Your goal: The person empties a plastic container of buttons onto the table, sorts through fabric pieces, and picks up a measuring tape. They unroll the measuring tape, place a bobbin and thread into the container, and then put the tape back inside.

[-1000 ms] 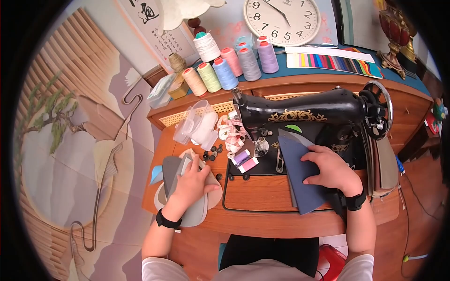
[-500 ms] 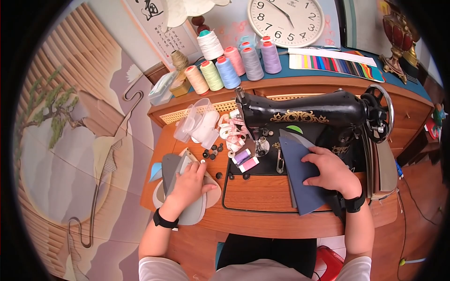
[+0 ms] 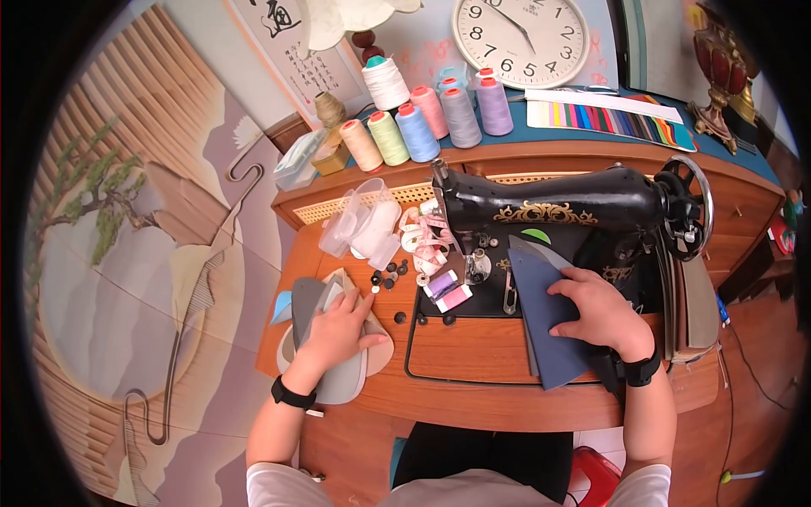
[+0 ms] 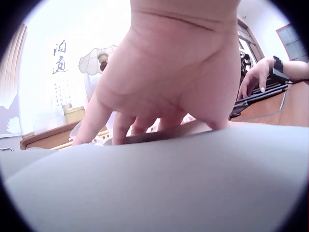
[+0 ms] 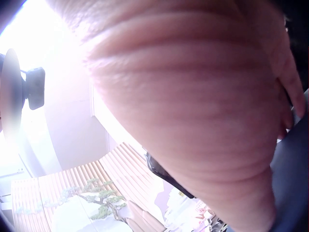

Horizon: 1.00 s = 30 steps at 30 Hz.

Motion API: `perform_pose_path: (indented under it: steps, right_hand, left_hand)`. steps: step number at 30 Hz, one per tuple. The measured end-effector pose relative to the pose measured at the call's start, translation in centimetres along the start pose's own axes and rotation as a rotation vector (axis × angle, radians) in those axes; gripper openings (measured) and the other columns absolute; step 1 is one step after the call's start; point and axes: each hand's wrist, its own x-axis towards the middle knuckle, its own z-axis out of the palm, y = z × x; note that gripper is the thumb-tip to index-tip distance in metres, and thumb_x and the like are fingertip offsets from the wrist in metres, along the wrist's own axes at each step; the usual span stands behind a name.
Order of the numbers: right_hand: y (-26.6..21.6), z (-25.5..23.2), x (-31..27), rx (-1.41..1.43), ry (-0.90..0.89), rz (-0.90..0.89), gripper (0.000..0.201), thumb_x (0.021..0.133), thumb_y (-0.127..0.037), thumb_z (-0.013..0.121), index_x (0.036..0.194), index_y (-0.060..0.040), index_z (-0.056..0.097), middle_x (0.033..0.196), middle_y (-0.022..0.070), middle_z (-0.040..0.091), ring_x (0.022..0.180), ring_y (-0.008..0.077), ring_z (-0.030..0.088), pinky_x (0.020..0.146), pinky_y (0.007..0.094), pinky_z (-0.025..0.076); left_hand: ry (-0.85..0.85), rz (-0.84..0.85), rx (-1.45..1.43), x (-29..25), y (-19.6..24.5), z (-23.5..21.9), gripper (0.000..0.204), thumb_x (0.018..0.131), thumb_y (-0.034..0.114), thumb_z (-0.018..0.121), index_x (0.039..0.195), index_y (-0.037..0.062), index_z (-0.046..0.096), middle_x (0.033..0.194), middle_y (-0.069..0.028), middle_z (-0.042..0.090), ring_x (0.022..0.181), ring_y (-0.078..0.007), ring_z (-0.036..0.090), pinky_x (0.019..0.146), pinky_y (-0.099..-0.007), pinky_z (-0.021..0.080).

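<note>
At the table's left side, my left hand point(image 3: 334, 335) rests with spread fingers on a pile of grey and beige flat pieces point(image 3: 345, 387). In the left wrist view the fingertips of that hand point(image 4: 164, 77) touch the pale grey surface point(image 4: 159, 183). My right hand point(image 3: 598, 314) lies on dark blue flat pieces point(image 3: 541, 329) beside the sewing machine point(image 3: 549, 201), thumb and fingers apart. The right wrist view shows mostly the wrist and palm point(image 5: 193, 96), with the blue piece point(image 5: 292, 169) under the fingers. Whether those fingers pinch its edge cannot be seen.
Black buttons point(image 3: 390, 281), purple and pink thread bobbins point(image 3: 443, 285), a pink tape measure point(image 3: 425, 240) and an open plastic box point(image 3: 359, 221) lie between the hands. Thread cones point(image 3: 416, 133) and a colour card point(image 3: 604, 117) stand behind. Brown samples point(image 3: 688, 313) hang at the right.
The head view has shifted slightly, so the scene sits a little further right. Both hands stay on the same pieces, the left one with its fingers slightly lower on the pile.
</note>
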Motion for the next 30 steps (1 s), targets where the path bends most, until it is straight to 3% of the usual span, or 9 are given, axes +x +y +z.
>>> perform_pose_path:
  steps: [3,5,8,13,19,24,27,29,30]
  right_hand:
    - [0.0,0.1,-0.1,-0.003,-0.003,-0.005,0.056,0.061,-0.02,0.084,0.111,-0.0056,0.063,0.128,0.0212,0.051,0.12,0.0363,0.048,0.102,0.0391,0.04]
    - [0.3,0.0,0.0,-0.019,0.011,-0.012,0.056,0.061,-0.02,0.083,0.111,-0.0057,0.063,0.128,0.0212,0.051,0.12,0.0363,0.048,0.102,0.039,0.04]
    - [0.2,0.1,-0.1,-0.008,0.01,-0.035,0.056,0.061,-0.021,0.083,0.111,-0.006,0.063,0.126,0.0208,0.053,0.118,0.0367,0.049,0.101,0.0386,0.04]
    - [0.3,0.1,0.0,-0.005,0.001,-0.021,0.057,0.059,-0.021,0.084,0.111,-0.0067,0.063,0.126,0.0202,0.053,0.118,0.0369,0.049,0.101,0.0387,0.041]
    - [0.7,0.3,0.4,0.013,0.033,-0.062,0.055,0.056,-0.018,0.086,0.106,-0.0062,0.066,0.123,0.0205,0.055,0.114,0.0379,0.053,0.097,0.038,0.044]
    - [0.7,0.3,0.5,0.029,0.064,-0.103,0.055,0.055,-0.014,0.085,0.105,-0.0053,0.065,0.116,0.0178,0.058,0.11,0.0359,0.055,0.095,0.0373,0.045]
    - [0.5,0.4,0.5,0.011,0.089,-0.108,0.058,0.055,-0.011,0.085,0.108,-0.0052,0.064,0.113,0.0161,0.058,0.105,0.0351,0.056,0.092,0.0375,0.046]
    - [-0.5,-0.2,0.5,0.015,0.024,0.016,0.067,0.055,-0.011,0.086,0.116,-0.0057,0.06,0.111,0.0163,0.059,0.104,0.0354,0.056,0.092,0.0374,0.046]
    - [-0.7,-0.3,0.6,-0.01,0.009,-0.002,0.067,0.055,-0.011,0.086,0.116,-0.0057,0.06,0.111,0.0163,0.059,0.104,0.0354,0.056,0.092,0.0374,0.046]
  left_hand:
    - [-0.087,-0.062,0.046,1.1,0.7,-0.2,0.082,0.078,0.056,0.063,0.138,0.0042,0.041,0.14,-0.0168,0.041,0.125,-0.0376,0.042,0.096,-0.0465,0.044]
    - [-0.135,-0.113,0.034,2.3,0.6,0.5,0.092,0.078,0.067,0.057,0.144,0.008,0.034,0.147,-0.0113,0.035,0.126,-0.0378,0.039,0.089,-0.0641,0.042]
    - [-0.215,-0.127,0.013,3.5,1.6,-0.1,0.095,0.078,0.068,0.056,0.147,0.0086,0.028,0.151,-0.0098,0.029,0.128,-0.0406,0.036,0.092,-0.0669,0.038]
    - [-0.205,-0.035,0.03,3.8,2.1,-0.3,0.089,0.081,0.061,0.057,0.146,0.0082,0.029,0.153,-0.012,0.025,0.129,-0.0437,0.035,0.096,-0.0621,0.037]
    - [-0.075,0.047,0.074,2.4,2.3,-1.2,0.082,0.079,0.057,0.062,0.141,0.01,0.037,0.148,-0.0167,0.031,0.131,-0.0387,0.036,0.1,-0.0585,0.036]
    - [0.054,0.042,0.158,0.0,7.2,-4.8,0.081,0.078,0.054,0.065,0.136,0.003,0.041,0.138,-0.02,0.043,0.127,-0.0358,0.042,0.103,-0.0536,0.035]
    - [0.023,0.209,-0.012,0.6,11.1,-6.5,0.078,0.079,0.052,0.065,0.134,0.0009,0.043,0.119,-0.019,0.056,0.114,-0.0353,0.053,0.098,-0.0499,0.039]
    - [-0.07,0.411,-0.261,1.6,13.4,-7.2,0.075,0.079,0.051,0.065,0.131,-0.0003,0.045,0.097,-0.0148,0.062,0.093,-0.0347,0.062,0.084,-0.0447,0.048]
    - [0.027,0.449,-0.269,2.6,14.6,-6.2,0.069,0.08,0.051,0.064,0.125,0.0,0.049,0.088,-0.0147,0.062,0.079,-0.034,0.065,0.067,-0.0415,0.052]
